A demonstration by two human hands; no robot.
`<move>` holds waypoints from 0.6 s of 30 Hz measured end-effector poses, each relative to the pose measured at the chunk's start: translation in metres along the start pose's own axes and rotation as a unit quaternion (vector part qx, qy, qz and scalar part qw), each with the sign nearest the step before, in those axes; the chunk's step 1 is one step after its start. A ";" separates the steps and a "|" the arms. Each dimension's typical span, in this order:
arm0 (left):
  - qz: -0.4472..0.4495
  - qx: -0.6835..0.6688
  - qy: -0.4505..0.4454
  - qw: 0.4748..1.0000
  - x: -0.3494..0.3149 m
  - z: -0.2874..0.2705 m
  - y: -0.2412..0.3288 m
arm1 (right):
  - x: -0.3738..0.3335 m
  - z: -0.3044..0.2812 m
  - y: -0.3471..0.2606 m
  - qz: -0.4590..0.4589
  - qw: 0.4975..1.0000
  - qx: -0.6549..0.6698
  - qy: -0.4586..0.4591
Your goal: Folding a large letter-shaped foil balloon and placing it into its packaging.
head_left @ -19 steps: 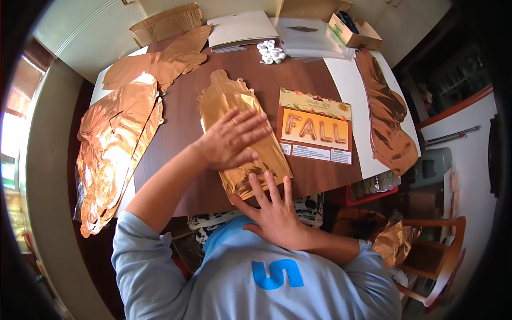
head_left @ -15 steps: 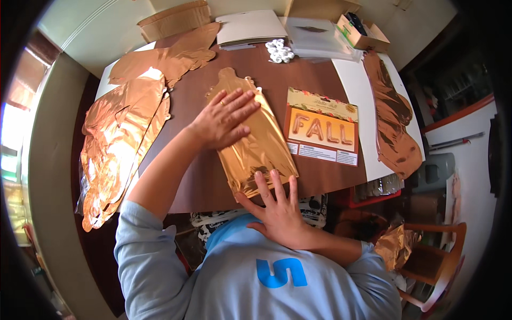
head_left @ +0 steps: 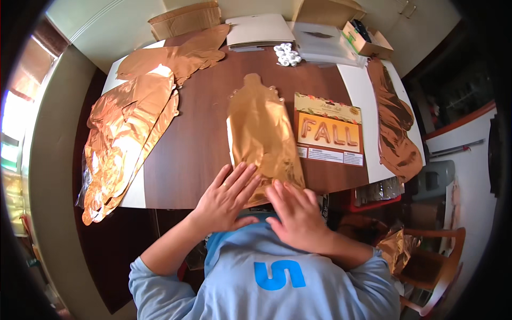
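Note:
A flat, uninflated gold foil balloon (head_left: 261, 122) lies on the brown table in front of me, its narrow tab pointing away. My left hand (head_left: 226, 194) is open, its fingers stretched over the near left part of the foil. Beside it my right hand (head_left: 296, 213) is open too, fingertips at the near edge of the balloon. Neither hand grips anything. Just right of the foil lies a printed header card (head_left: 328, 130) picturing letter balloons.
Copper-coloured foil balloons (head_left: 125, 130) lie flat at the left, with another foil sheet (head_left: 178, 56) behind them. A dark copper foil piece (head_left: 394, 120) is at the right edge. White ribbon rolls (head_left: 287, 55), white boards (head_left: 260, 31) and a small box (head_left: 370, 40) stand along the back.
My left hand has come back from the far part of the balloon to its near edge, next to my right hand. The foil now lies straighter. My view has shifted slightly.

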State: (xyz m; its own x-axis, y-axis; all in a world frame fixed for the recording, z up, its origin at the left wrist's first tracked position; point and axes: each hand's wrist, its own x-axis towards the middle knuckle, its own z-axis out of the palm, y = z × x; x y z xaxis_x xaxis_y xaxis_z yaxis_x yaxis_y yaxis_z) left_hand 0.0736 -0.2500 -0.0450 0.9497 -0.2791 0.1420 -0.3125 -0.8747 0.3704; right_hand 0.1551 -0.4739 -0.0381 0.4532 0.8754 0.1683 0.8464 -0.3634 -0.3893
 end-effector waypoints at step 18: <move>-0.122 0.054 0.282 0.950 -0.028 0.025 0.013 | -0.047 -0.085 0.066 0.072 0.928 -0.131 0.341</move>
State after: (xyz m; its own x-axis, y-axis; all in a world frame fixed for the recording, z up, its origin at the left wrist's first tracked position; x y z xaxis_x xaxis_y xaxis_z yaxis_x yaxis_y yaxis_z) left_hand 0.0435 -0.2633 -0.0672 0.8217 0.1677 0.5446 -0.0512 -0.9301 0.3636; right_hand 0.2136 -0.5657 0.0051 0.5632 0.4387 0.7002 0.7612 -0.6051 -0.2332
